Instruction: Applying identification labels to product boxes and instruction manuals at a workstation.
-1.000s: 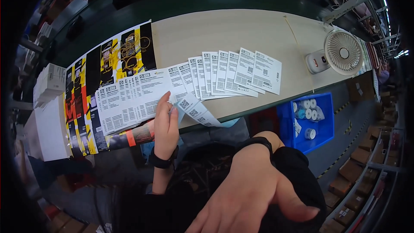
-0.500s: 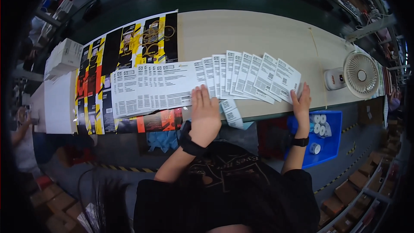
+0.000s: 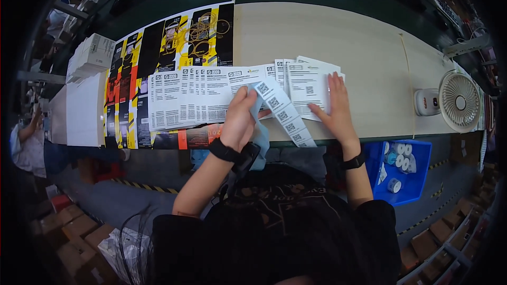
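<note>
A strip of square-coded sticker labels (image 3: pixel 285 116) with a light blue backing is pinched in my left hand (image 3: pixel 238 121), its free end slanting down to the right over the table edge. Beneath it, a row of overlapping white printed sheets (image 3: pixel 182 92) runs leftward. My right hand (image 3: pixel 339 112) lies with fingers stretched along the right side of a gathered pile of printed sheets (image 3: pixel 310 80). Its thumb is apart from the fingers and rests near the pile's lower edge. Part of the sheets is hidden by the label strip.
Yellow and black printed sheets (image 3: pixel 132 89) lie on the left, with a heap of rubber bands (image 3: pixel 203 29). White boxes (image 3: pixel 94 55) stand farther left. A small fan (image 3: pixel 458 100) is at the right end. Below the table, a blue bin (image 3: pixel 401 190) holds label rolls.
My left hand has lifted the label strip off the table edge. My right hand has moved left, and the fanned sheets on the right are now bunched together.
</note>
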The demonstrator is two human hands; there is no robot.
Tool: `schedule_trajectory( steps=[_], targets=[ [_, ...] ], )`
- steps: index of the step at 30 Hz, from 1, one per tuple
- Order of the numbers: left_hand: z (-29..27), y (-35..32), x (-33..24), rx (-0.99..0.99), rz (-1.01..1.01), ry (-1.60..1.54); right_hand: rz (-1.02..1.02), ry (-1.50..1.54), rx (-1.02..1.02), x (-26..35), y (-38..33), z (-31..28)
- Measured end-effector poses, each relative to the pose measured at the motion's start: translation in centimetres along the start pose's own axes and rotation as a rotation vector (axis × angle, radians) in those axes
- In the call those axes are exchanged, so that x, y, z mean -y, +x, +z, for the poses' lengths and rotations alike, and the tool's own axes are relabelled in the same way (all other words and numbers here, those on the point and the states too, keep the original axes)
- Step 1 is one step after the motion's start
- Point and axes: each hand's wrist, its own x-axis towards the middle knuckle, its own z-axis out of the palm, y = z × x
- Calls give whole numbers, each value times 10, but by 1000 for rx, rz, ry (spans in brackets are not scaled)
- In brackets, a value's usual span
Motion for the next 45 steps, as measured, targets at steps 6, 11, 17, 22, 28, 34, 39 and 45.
schedule_trajectory(
  steps=[6,11,17,22,28,34,39,45],
  targets=[
    [16,28,8,137,-74,386,-79,146,77,15,4,10],
    [46,27,25,234,333,1010,56,701,-186,20,2,14],
    [62,2,20,483,1080,1303,94,1324,-343,9,-6,-47],
    [59,-4,32,435,925,1056,-29,1139,-197,-8,-19,-52],
    [67,-15,54,326,847,918,-67,895,-156,-16,-28,-21],
    [63,-6,22,180,792,925,125,1014,-155,7,66,-57],
    [50,-15,2,126,666,601,262,749,84,-61,217,-56],
    [31,-40,-17,63,580,526,397,-238,-42,-75,234,-25]
  ],
)
